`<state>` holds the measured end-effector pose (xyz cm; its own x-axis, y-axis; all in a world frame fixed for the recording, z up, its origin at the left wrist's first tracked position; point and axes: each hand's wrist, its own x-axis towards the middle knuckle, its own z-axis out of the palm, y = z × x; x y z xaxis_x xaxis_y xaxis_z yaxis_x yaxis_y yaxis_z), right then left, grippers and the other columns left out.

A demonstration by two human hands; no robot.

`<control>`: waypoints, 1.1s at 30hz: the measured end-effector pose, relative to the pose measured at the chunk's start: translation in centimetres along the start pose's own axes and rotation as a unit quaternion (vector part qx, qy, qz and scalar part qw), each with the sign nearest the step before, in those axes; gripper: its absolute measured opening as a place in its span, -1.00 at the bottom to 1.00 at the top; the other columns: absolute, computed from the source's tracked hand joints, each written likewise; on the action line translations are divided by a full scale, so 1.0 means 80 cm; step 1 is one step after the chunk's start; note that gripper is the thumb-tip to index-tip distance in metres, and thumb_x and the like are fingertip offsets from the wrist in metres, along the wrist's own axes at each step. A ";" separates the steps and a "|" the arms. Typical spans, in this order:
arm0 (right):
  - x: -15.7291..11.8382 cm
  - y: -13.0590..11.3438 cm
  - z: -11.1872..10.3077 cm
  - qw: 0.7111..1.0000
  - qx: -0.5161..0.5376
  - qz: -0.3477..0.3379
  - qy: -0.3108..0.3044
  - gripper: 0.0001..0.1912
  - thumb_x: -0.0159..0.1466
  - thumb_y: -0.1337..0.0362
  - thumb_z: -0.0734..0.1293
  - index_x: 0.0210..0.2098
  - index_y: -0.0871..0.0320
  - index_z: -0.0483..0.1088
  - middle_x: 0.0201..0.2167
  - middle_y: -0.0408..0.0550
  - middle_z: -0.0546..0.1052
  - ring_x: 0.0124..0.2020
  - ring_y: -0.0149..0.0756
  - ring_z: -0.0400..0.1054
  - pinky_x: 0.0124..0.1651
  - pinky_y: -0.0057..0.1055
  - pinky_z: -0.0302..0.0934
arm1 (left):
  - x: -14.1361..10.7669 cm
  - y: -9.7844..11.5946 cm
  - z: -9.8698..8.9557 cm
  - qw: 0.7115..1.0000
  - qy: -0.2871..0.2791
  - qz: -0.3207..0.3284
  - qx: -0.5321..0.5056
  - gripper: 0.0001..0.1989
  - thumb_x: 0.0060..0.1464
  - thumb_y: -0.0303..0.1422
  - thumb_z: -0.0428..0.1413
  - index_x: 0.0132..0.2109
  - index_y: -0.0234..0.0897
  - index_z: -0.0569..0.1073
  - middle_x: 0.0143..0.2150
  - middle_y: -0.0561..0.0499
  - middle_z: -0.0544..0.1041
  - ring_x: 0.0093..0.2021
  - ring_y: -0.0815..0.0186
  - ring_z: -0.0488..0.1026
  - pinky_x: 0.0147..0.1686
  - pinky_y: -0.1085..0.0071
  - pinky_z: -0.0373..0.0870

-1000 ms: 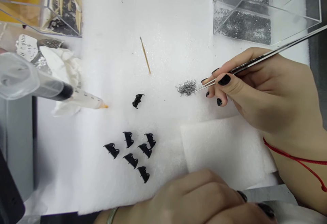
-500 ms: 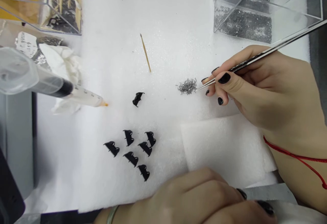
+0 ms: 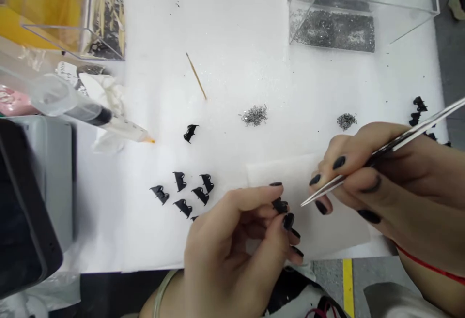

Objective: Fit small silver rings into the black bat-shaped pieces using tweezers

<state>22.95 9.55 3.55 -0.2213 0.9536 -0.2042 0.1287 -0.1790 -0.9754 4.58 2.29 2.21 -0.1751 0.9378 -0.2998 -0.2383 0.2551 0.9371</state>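
Observation:
My left hand (image 3: 240,240) is closed on a small black plastic part (image 3: 279,205), held between thumb and fingers above the white sheet. My right hand (image 3: 363,173) grips metal tweezers (image 3: 337,180) like a pen. Their tips point left, a short way from the held part, and seem to carry nothing I can make out. A pile of tiny grey metal pieces (image 3: 255,115) lies on the sheet, and a smaller pile (image 3: 346,121) is just beyond my right hand. Several matching black parts (image 3: 182,206) lie to the left, with a single one (image 3: 190,133) above them.
A syringe with an orange tip (image 3: 141,135) leans in from the left, near a crumpled tissue (image 3: 105,95) and a dark phone (image 3: 25,211). A toothpick (image 3: 196,76) lies mid-table. Clear boxes (image 3: 334,30) stand at the back. More black parts (image 3: 419,104) sit at the right.
My left hand has risen and turned, now showing a black part in its fingers. The tweezers have moved from the grey pile down and right, towards that part. The view has shifted.

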 end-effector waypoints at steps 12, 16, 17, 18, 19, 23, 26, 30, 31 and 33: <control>0.002 -0.001 0.014 0.999 -0.006 -0.031 -0.023 -0.83 0.45 0.32 0.45 -0.27 -0.06 0.48 -0.39 -0.26 0.64 -0.41 -0.43 0.56 -0.36 -0.57 0.53 | 0.009 -0.001 -0.014 0.989 -0.060 0.080 0.112 -0.55 0.22 -0.75 0.28 0.04 -0.09 0.66 -0.29 0.21 0.72 -0.48 0.42 0.71 -0.45 0.73 0.66; 0.002 0.002 0.013 0.997 -0.030 -0.054 -0.041 -0.82 0.43 0.37 0.44 -0.25 -0.06 0.44 -0.43 -0.28 0.62 -0.47 -0.41 0.55 -0.47 -0.54 0.47 | 0.011 0.000 -0.018 0.985 -0.063 0.093 0.129 -0.56 0.22 -0.77 0.28 0.04 -0.13 0.63 -0.29 0.20 0.73 -0.48 0.41 0.71 -0.45 0.72 0.67; 0.002 0.002 0.013 0.997 -0.030 -0.051 -0.043 -0.82 0.44 0.36 0.44 -0.24 -0.06 0.43 -0.43 -0.30 0.61 -0.47 -0.41 0.55 -0.47 -0.54 0.47 | 0.011 0.000 -0.018 0.986 -0.062 0.093 0.126 -0.57 0.22 -0.77 0.29 0.03 -0.14 0.63 -0.29 0.19 0.73 -0.49 0.41 0.71 -0.46 0.72 0.67; 0.001 0.002 0.014 0.997 -0.031 -0.051 -0.043 -0.82 0.45 0.35 0.43 -0.24 -0.06 0.42 -0.42 -0.31 0.61 -0.48 -0.42 0.54 -0.48 -0.53 0.46 | 0.011 0.000 -0.017 0.986 -0.062 0.091 0.123 -0.58 0.22 -0.77 0.29 0.03 -0.15 0.62 -0.30 0.19 0.73 -0.49 0.41 0.71 -0.46 0.71 0.67; 0.001 0.002 0.014 0.997 -0.037 -0.054 -0.043 -0.82 0.45 0.34 0.43 -0.24 -0.06 0.42 -0.42 -0.31 0.61 -0.48 -0.41 0.54 -0.48 -0.52 0.46 | 0.011 0.000 -0.017 0.987 -0.061 0.090 0.120 -0.58 0.22 -0.77 0.29 0.02 -0.15 0.62 -0.30 0.19 0.73 -0.49 0.41 0.70 -0.46 0.71 0.67; 0.003 0.000 0.014 0.995 -0.051 -0.063 -0.052 -0.83 0.47 0.30 0.40 -0.26 -0.03 0.41 -0.45 -0.29 0.60 -0.50 -0.42 0.53 -0.50 -0.51 0.44 | 0.010 -0.002 -0.015 0.987 -0.056 0.091 0.116 -0.58 0.22 -0.78 0.27 0.01 -0.15 0.62 -0.32 0.22 0.73 -0.52 0.44 0.69 -0.46 0.73 0.66; 0.005 -0.001 0.014 0.996 -0.025 -0.057 -0.061 -0.83 0.49 0.34 0.39 -0.24 -0.01 0.40 -0.41 -0.33 0.63 -0.43 -0.49 0.59 -0.39 -0.60 0.51 | 0.010 -0.002 -0.014 0.988 -0.051 0.088 0.113 -0.58 0.23 -0.77 0.28 0.02 -0.14 0.62 -0.33 0.23 0.73 -0.50 0.44 0.69 -0.44 0.73 0.67; 0.005 0.000 0.015 0.995 -0.013 -0.073 -0.067 -0.80 0.48 0.41 0.39 -0.25 0.02 0.38 -0.42 -0.35 0.61 -0.40 -0.55 0.60 -0.35 -0.69 0.50 | 0.010 -0.003 -0.014 0.989 -0.054 0.090 0.107 -0.55 0.21 -0.79 0.27 0.02 -0.13 0.63 -0.32 0.24 0.74 -0.48 0.45 0.71 -0.41 0.73 0.68; 0.004 0.001 0.015 0.995 -0.010 -0.072 -0.070 -0.79 0.48 0.42 0.38 -0.25 0.02 0.37 -0.43 -0.35 0.60 -0.41 -0.54 0.60 -0.36 -0.67 0.51 | 0.010 -0.003 -0.014 0.989 -0.056 0.092 0.106 -0.55 0.21 -0.79 0.28 0.03 -0.13 0.63 -0.31 0.24 0.74 -0.48 0.45 0.71 -0.41 0.73 0.68; 0.002 0.002 0.016 0.995 -0.008 -0.065 -0.073 -0.79 0.48 0.42 0.38 -0.25 0.00 0.38 -0.42 -0.34 0.61 -0.42 -0.50 0.60 -0.39 -0.62 0.52 | 0.010 -0.004 -0.014 0.988 -0.056 0.095 0.106 -0.55 0.21 -0.79 0.28 0.03 -0.13 0.63 -0.32 0.23 0.74 -0.49 0.45 0.70 -0.41 0.73 0.68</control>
<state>21.73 9.35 3.24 -0.3752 0.9228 -0.0879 0.1041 -0.0522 -0.9932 3.41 2.67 1.51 -0.0887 0.9906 -0.1037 -0.0043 0.1038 0.9946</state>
